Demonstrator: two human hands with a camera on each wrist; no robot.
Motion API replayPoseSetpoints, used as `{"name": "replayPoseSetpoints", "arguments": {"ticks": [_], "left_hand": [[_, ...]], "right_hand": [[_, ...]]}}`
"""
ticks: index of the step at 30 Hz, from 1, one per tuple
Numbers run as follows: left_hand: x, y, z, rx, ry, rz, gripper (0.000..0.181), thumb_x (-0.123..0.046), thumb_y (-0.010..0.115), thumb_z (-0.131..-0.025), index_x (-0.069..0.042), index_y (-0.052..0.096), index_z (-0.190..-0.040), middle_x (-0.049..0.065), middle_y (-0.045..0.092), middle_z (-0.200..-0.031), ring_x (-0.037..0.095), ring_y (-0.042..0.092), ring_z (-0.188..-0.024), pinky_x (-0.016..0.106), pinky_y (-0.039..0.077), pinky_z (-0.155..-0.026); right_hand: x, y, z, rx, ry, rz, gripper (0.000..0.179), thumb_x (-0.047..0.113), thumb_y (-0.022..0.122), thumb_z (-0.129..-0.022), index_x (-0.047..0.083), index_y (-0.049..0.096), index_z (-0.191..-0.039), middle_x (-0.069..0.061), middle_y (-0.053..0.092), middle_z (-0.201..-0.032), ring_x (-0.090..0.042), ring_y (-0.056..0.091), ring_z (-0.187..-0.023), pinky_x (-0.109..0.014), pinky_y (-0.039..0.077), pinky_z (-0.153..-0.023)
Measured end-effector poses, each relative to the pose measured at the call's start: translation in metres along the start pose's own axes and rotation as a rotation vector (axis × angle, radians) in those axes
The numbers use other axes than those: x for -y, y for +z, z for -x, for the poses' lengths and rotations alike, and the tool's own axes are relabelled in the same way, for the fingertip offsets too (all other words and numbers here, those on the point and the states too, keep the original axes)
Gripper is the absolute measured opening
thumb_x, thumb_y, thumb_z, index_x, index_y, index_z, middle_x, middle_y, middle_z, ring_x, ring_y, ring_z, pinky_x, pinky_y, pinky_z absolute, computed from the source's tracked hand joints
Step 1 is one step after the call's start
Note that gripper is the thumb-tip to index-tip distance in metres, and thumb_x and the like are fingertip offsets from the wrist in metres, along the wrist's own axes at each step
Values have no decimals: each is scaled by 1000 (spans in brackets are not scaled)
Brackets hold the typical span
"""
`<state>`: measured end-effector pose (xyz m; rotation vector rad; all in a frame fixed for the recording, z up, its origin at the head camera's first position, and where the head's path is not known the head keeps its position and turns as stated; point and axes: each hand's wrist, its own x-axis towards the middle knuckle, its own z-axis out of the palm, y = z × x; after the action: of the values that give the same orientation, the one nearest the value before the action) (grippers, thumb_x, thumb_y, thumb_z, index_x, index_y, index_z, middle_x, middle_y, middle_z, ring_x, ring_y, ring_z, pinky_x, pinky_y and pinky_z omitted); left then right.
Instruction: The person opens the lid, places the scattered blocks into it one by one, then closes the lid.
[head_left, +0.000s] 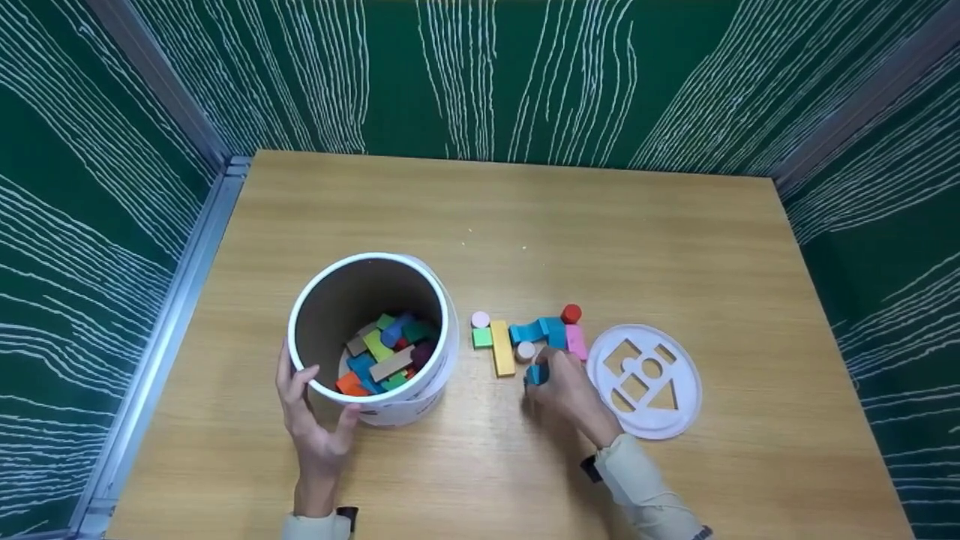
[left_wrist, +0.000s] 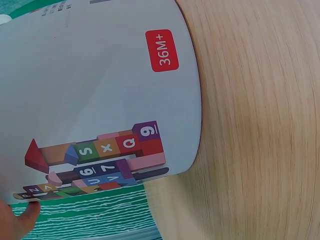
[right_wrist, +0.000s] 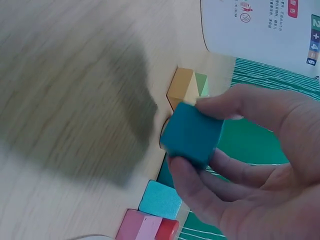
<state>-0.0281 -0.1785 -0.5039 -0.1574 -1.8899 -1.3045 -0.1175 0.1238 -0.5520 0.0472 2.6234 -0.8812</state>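
A blue block (right_wrist: 194,134) is pinched by the right hand (head_left: 568,386) above the desk (head_left: 480,480) (a transfer of blocks, apparently), the bucket (head_left: 405,412) is gripped by the left hand (head_left: 316,429), and a steady carry is probably needed next.

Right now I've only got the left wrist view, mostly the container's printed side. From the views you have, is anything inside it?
Observer: Yes, the white container has a heap of mixed coloured blocks at its bottom.
Operator: Good. What's happening to the right of that?
Observer: The right hand pinches a teal block between thumb and fingers.
Operator: And further right, past that hand?
Observer: A white disc with shaped cutouts lies on the table.
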Motion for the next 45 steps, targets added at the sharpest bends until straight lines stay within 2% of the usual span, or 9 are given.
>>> {"name": "replayPoseSetpoints", "arguments": {"ticks": [6,8,12,18,25,31,35,38,45], "left_hand": [[0,0,-1,-2,20,-14,68,-47,62,-84,11,40,-112,41,26,-137,37,30,-131,31,32,-108],[0,0,-1,-5,28,-19,69,-48,62,-84,11,40,-112,41,26,-136,35,30,-131,32,32,-108],[0,1,-1,-8,29,-19,68,-48,62,-85,11,40,-112,41,27,-136,35,31,-131,32,32,-108],[-1,1,-1,-4,8,-14,68,-47,62,-85,10,40,-112,40,26,-138,33,30,-132,33,31,-109],[-1,0,0,6,-14,-18,66,-45,64,-84,10,41,-113,38,26,-140,32,28,-133,34,31,-109],[-1,0,-1,6,-6,-24,68,-46,63,-85,11,40,-113,39,25,-139,31,28,-134,32,30,-109],[-1,0,-2,-1,3,-12,68,-46,63,-84,11,41,-112,39,26,-139,34,29,-132,33,31,-109],[-1,0,-2,-2,-1,-3,67,-45,64,-83,11,41,-112,38,27,-139,35,30,-132,33,32,-108],[-2,-1,-1,-6,-15,-5,67,-45,64,-84,11,41,-112,37,26,-141,32,29,-133,33,31,-109]], "right_hand": [[-3,0,2,-83,-98,-11,28,7,81,-70,1,63,-92,-5,59,-76,-18,57,-68,-28,53,-62],[-4,1,2,-87,-117,-9,28,5,81,-70,0,63,-90,-6,59,-75,-17,56,-67,-28,54,-62],[-3,2,3,-60,-100,-29,27,5,79,-72,0,62,-93,-6,59,-77,-18,57,-67,-29,55,-64],[0,-1,4,-50,-102,-36,30,6,79,-74,0,64,-99,-8,62,-86,-20,58,-76,-34,56,-74],[10,-11,10,-84,-140,-25,36,5,78,-74,-1,64,-106,-14,64,-104,-25,59,-92,-42,52,-85],[24,-27,16,-189,-250,-5,36,4,79,-73,-2,67,-106,-15,64,-107,-27,58,-97,-43,51,-86],[33,-37,21,-279,-380,2,33,1,79,-69,-5,67,-100,-16,65,-100,-26,61,-89,-41,55,-79],[40,-45,25,-316,-446,2,31,1,78,-69,-6,67,-98,-17,66,-98,-26,62,-85,-39,56,-75],[60,-59,33,-305,-460,-2,32,8,77,-74,-2,67,-102,-14,65,-98,-23,61,-84,-36,57,-72]]}}
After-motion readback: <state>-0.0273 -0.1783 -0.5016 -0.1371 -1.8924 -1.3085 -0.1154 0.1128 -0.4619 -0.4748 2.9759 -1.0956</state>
